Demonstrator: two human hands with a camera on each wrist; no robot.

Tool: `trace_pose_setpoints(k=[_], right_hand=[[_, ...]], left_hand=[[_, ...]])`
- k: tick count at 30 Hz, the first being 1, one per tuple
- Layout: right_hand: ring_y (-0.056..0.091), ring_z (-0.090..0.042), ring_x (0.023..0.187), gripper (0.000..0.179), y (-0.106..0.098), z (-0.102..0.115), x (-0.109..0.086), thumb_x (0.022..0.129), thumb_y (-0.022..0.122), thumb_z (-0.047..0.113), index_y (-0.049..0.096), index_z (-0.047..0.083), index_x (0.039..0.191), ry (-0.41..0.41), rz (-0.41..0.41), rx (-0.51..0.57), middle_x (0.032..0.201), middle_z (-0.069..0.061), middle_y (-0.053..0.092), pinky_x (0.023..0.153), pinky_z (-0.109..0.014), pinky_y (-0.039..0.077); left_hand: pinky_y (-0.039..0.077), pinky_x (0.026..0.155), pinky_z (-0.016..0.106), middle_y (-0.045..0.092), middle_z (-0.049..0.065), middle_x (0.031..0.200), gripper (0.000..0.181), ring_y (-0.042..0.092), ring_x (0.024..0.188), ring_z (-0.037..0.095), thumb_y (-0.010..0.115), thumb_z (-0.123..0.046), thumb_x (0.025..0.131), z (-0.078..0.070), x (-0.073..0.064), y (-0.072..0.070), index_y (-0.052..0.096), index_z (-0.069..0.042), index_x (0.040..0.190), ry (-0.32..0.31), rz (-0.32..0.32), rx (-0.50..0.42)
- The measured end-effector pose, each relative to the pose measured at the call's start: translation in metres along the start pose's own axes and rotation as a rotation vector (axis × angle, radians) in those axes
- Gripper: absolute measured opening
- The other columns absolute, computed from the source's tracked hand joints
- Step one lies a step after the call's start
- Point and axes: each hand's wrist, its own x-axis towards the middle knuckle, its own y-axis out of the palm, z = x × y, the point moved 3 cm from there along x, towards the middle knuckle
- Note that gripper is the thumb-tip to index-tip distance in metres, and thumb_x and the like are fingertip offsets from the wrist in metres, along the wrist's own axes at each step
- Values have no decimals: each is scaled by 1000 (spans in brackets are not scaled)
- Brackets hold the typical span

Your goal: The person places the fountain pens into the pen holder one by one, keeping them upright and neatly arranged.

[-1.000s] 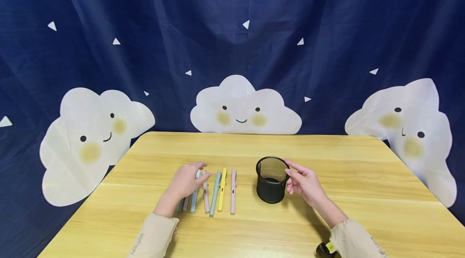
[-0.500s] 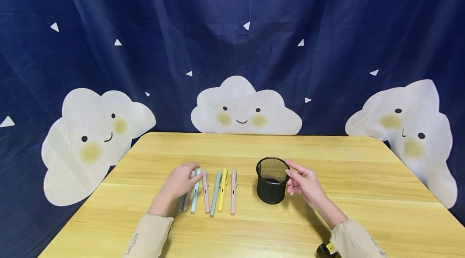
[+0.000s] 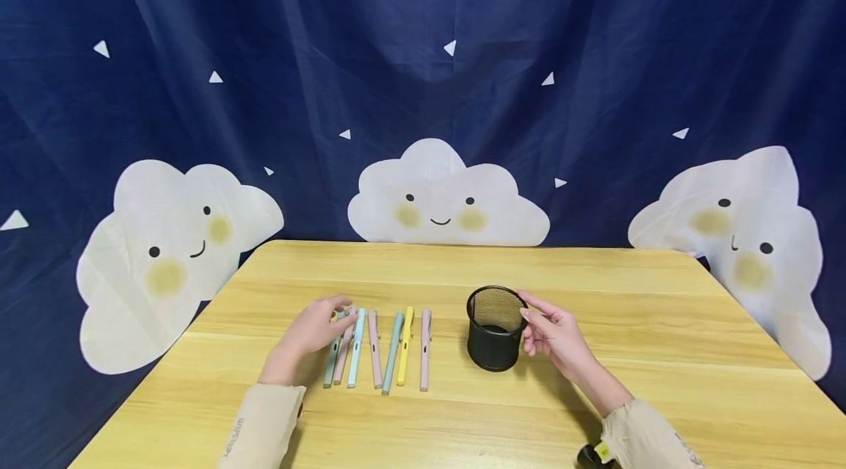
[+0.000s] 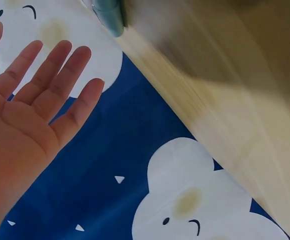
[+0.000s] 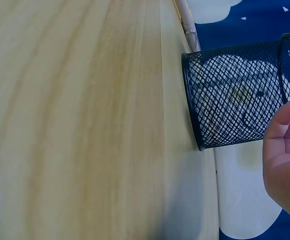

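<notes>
My left hand [image 3: 316, 325] is over the left end of a row of capped pens, fingertips at the tops of a dark green pen [image 3: 331, 366] and a mauve pen [image 3: 341, 362]. In the left wrist view its fingers are spread and hold nothing. To the right in the row lie a light blue pen [image 3: 356, 351], a pink pen [image 3: 375, 355], a green pen [image 3: 391, 355], a yellow pen [image 3: 405, 348] and a lilac pen [image 3: 425, 355]. My right hand [image 3: 560, 335] grips the rim of an upright black mesh pen holder [image 3: 493, 348], whose visible inside holds nothing.
The wooden table [image 3: 463, 425] carries everything. A small black object [image 3: 590, 456] with a yellow tag sits by the right sleeve. Behind the table hangs a dark blue curtain [image 3: 396, 87] with white clouds.
My left hand has moved left along the row, uncovering the light blue, mauve and dark green pens. The right hand and pen holder have stayed in place.
</notes>
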Motion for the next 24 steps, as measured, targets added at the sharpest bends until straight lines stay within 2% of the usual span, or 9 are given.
trace_pose_setpoints(k=[7, 18, 24], right_hand=[[52, -9, 45, 55, -1, 0, 0, 91, 49, 7, 22, -10, 136, -4, 9, 2, 56, -1, 56, 43, -19, 45], [52, -9, 45, 55, -2, -1, 0, 91, 50, 9, 23, -8, 136, 1, 3, -3, 57, 0, 57, 43, -18, 45], [52, -10, 45, 55, -1, -1, -1, 91, 50, 9, 23, -9, 136, 2, 10, 7, 57, -1, 57, 42, -18, 45]], left_hand=[[46, 78, 45, 59, 19, 105, 36, 57, 92, 32, 58, -22, 87, 12, 0, -2, 56, 1, 115, -16, 43, -48], [48, 75, 43, 59, 20, 98, 39, 57, 85, 31, 68, -8, 77, 31, 2, -4, 56, 4, 113, -1, 103, -78], [48, 69, 36, 59, 9, 83, 48, 55, 77, 21, 70, -8, 75, 35, 2, -7, 53, 5, 117, -26, 130, -111]])
